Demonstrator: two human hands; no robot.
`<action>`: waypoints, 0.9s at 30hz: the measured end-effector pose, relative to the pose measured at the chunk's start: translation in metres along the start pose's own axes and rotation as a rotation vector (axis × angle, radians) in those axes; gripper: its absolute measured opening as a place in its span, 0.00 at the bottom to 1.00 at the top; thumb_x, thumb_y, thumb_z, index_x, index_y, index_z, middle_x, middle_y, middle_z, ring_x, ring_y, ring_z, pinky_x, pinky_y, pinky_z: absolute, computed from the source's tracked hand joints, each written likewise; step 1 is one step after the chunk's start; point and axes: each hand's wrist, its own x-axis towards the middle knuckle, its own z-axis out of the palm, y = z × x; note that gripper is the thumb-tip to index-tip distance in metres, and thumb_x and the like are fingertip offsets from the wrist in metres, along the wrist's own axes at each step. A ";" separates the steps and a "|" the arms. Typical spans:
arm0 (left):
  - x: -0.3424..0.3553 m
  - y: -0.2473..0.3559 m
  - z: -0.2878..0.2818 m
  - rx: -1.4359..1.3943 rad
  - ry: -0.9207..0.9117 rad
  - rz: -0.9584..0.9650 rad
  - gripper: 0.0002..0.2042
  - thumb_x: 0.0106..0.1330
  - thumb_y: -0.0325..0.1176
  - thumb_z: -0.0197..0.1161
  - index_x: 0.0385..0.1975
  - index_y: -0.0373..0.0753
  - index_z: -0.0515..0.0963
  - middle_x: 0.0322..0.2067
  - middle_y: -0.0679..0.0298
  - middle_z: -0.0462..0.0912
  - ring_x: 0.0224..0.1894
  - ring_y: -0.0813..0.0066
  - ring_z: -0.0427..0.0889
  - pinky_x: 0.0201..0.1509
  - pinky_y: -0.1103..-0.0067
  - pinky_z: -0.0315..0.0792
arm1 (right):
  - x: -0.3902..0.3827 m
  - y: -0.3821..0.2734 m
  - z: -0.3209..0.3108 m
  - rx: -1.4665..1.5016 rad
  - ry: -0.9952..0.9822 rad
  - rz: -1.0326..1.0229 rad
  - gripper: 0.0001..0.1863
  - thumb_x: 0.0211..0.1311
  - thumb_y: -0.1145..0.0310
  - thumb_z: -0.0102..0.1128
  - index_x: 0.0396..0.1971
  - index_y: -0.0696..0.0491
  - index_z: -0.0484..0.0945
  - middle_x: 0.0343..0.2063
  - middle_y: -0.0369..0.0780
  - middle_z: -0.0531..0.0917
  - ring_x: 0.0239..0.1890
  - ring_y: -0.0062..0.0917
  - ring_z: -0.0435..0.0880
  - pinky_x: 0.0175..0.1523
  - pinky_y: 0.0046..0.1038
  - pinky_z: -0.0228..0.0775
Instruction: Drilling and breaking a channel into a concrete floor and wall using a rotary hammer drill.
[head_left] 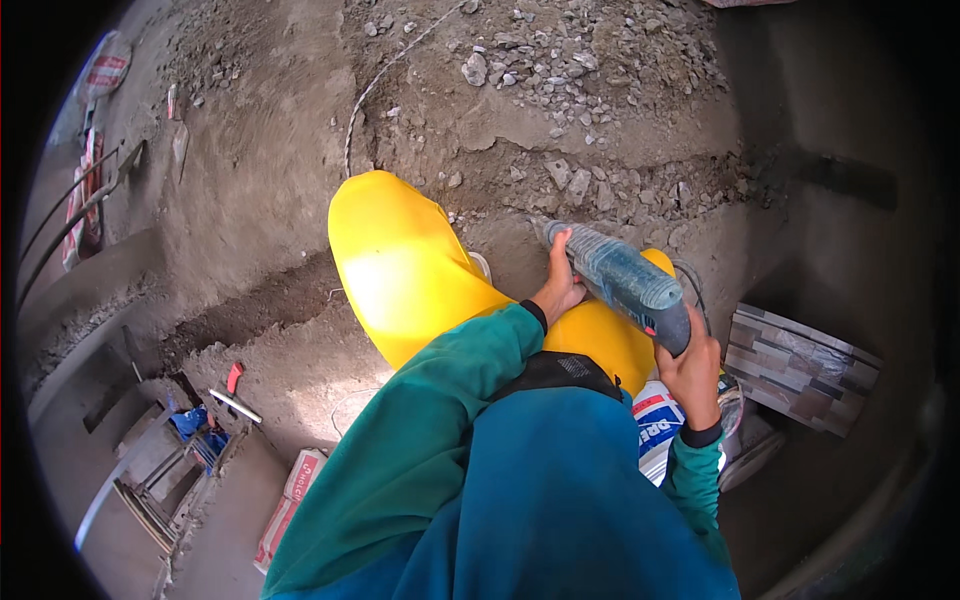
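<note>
A dusty blue-grey power drill [622, 272], by its bulky shape like a rotary hammer, slants across my lap above my yellow trouser leg [600, 340]. Its front end points up and left toward the dirt floor; whether a bit touches the ground I cannot make out. My left hand [562, 285] grips the body near the front, thumb along its side. At the rear, my right hand [692, 372] is wrapped around the dark handle. Part of a dark cable [692, 275] shows beside the drill.
Broken stones [590, 75] and rubble cover the floor ahead. A thin cord [375, 85] runs down to my knee. Boxed tiles [800, 368] lie at right, beside a white-and-blue sack [655, 425]. On the left are a red-handled tool [236, 392] and red-and-white packages [290, 505].
</note>
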 end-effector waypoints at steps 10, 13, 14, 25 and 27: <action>0.028 0.030 0.000 0.336 0.335 0.060 0.33 0.56 0.61 0.56 0.52 0.39 0.71 0.51 0.55 0.76 0.53 0.56 0.74 0.60 0.56 0.65 | 0.027 0.001 0.002 0.169 -0.138 0.137 0.28 0.47 0.73 0.62 0.52 0.59 0.67 0.35 0.59 0.80 0.42 0.56 0.78 0.46 0.42 0.72; 0.007 0.040 0.024 0.665 0.585 0.033 0.33 0.54 0.60 0.59 0.52 0.40 0.71 0.51 0.54 0.75 0.54 0.53 0.73 0.57 0.52 0.66 | 0.006 -0.003 0.011 0.108 -0.114 0.157 0.28 0.47 0.74 0.60 0.52 0.58 0.65 0.32 0.60 0.80 0.39 0.57 0.79 0.45 0.45 0.71; 0.002 0.046 0.027 0.666 0.452 -0.103 0.32 0.54 0.60 0.60 0.52 0.41 0.71 0.51 0.53 0.75 0.54 0.51 0.72 0.55 0.51 0.67 | 0.001 -0.005 0.013 0.051 -0.102 0.101 0.28 0.46 0.76 0.59 0.52 0.58 0.65 0.31 0.59 0.80 0.37 0.56 0.79 0.43 0.46 0.71; -0.021 0.021 -0.020 0.358 -0.043 -0.228 0.22 0.59 0.54 0.59 0.38 0.39 0.78 0.36 0.57 0.83 0.39 0.58 0.82 0.52 0.62 0.73 | -0.076 0.001 0.061 -0.039 -0.019 -0.004 0.37 0.43 0.76 0.62 0.58 0.57 0.61 0.36 0.57 0.81 0.34 0.54 0.81 0.40 0.46 0.73; -0.017 0.023 -0.047 0.352 -0.056 -0.216 0.22 0.59 0.53 0.59 0.39 0.37 0.77 0.38 0.55 0.82 0.40 0.57 0.82 0.52 0.61 0.74 | -0.111 -0.003 0.091 0.005 0.061 0.072 0.37 0.44 0.76 0.61 0.59 0.57 0.61 0.37 0.57 0.81 0.36 0.53 0.81 0.42 0.44 0.74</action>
